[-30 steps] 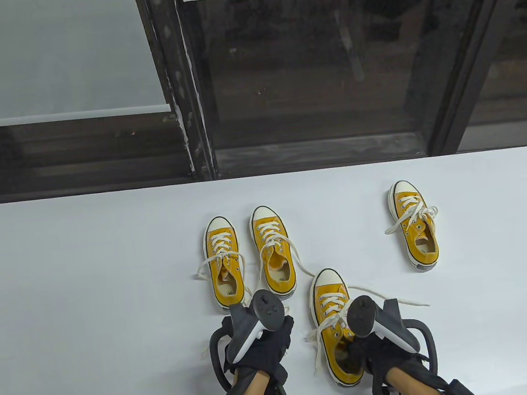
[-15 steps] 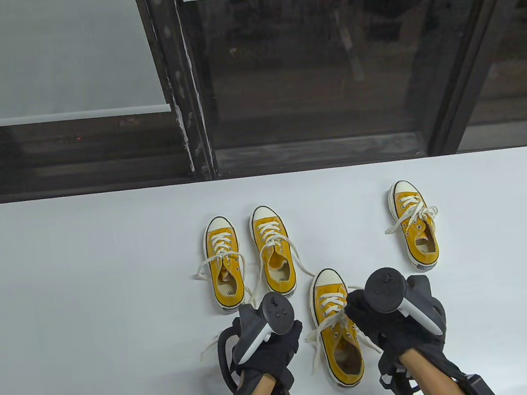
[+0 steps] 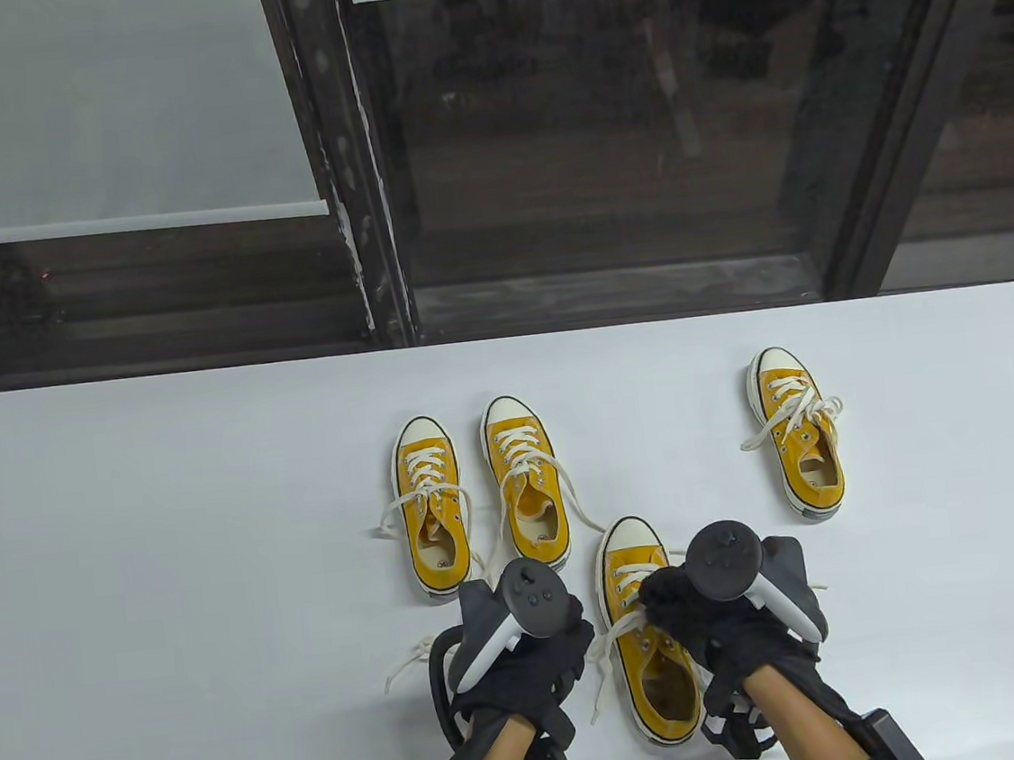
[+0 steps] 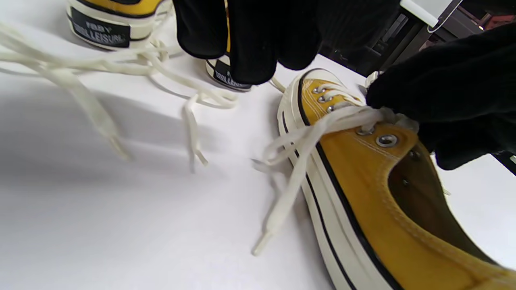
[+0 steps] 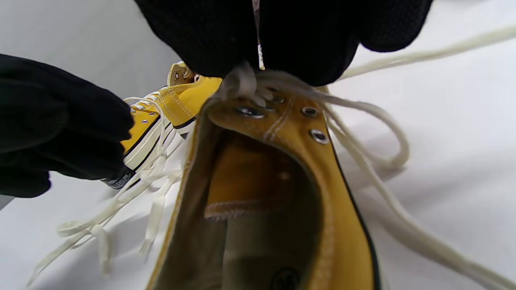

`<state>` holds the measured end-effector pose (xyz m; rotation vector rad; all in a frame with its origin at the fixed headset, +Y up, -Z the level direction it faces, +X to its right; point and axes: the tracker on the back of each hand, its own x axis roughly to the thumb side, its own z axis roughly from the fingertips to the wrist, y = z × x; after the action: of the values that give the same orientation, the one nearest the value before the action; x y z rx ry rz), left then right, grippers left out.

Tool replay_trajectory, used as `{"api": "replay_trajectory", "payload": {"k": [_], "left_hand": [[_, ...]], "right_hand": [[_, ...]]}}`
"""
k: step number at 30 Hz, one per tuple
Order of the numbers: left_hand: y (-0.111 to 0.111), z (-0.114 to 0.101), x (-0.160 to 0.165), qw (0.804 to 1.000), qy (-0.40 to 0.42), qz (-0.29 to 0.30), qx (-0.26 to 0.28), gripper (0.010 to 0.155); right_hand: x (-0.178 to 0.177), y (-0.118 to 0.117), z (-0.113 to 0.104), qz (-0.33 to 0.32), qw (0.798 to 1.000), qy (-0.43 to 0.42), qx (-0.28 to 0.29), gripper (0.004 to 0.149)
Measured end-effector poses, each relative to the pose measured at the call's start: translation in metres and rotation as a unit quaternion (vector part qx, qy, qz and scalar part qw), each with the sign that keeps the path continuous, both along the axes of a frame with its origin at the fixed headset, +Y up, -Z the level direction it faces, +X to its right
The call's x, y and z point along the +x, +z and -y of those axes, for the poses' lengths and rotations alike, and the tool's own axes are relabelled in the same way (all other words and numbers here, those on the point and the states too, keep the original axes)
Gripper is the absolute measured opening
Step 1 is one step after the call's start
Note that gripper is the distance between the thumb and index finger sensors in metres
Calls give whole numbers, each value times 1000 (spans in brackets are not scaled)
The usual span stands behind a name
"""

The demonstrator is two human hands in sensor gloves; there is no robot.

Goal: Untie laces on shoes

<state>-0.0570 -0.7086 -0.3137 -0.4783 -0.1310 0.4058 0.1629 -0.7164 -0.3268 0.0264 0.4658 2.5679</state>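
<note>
Four yellow sneakers on the white table (image 3: 171, 542). Nearest one (image 3: 649, 655) toe pointing far, sitting between the two gloved hands. Right hand (image 3: 724, 638) bunched over the top eyelets of that near shoe, fingertips (image 5: 250, 48) pressed together on the knot of the cream lace (image 4: 298, 149), seen plainly in the right wrist view. Lace running out left from that grip, over the side of the shoe and down onto the table, loose end lying just beside the sole. Left hand (image 3: 524, 668) just left of the shoe, fingers (image 4: 250, 44) curled downward, apart from the lace; cannot tell whether anything is held in it. Two more shoes (image 3: 433, 510) (image 3: 528, 495) side by side farther off, to the left, laces trailing loose on the table. Fourth shoe (image 3: 798, 431) well apart at the far right, lace in a bow.
</note>
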Motion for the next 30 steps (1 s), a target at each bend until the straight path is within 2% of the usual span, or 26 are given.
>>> {"api": "replay_trajectory", "payload": {"k": [9,11,14,16,19,27,30], "left_hand": [[-20,14,36,997,-42,2,-68,56],[-23,21,45,996,-48,3,-74,50],[-25,24,48,998,-38,-15,-55,42],[-27,22,43,997,-14,-17,-72,40],[-28,14,35,997,28,-33,-65,40],[-29,-28,22,993,107,-40,-28,38],[-29,-41,23,994,102,-31,-16,38]], "right_hand": [[7,-3,8,12,999,-38,-22,40],[8,-2,9,11,998,-48,-24,40],[9,-2,11,8,997,-62,-35,44],[11,-2,12,5,996,-78,-49,48],[13,-4,14,-10,992,-96,-78,57],[15,-4,18,-3,994,-69,-80,53],[12,-3,20,-6,994,-68,-80,53]]}}
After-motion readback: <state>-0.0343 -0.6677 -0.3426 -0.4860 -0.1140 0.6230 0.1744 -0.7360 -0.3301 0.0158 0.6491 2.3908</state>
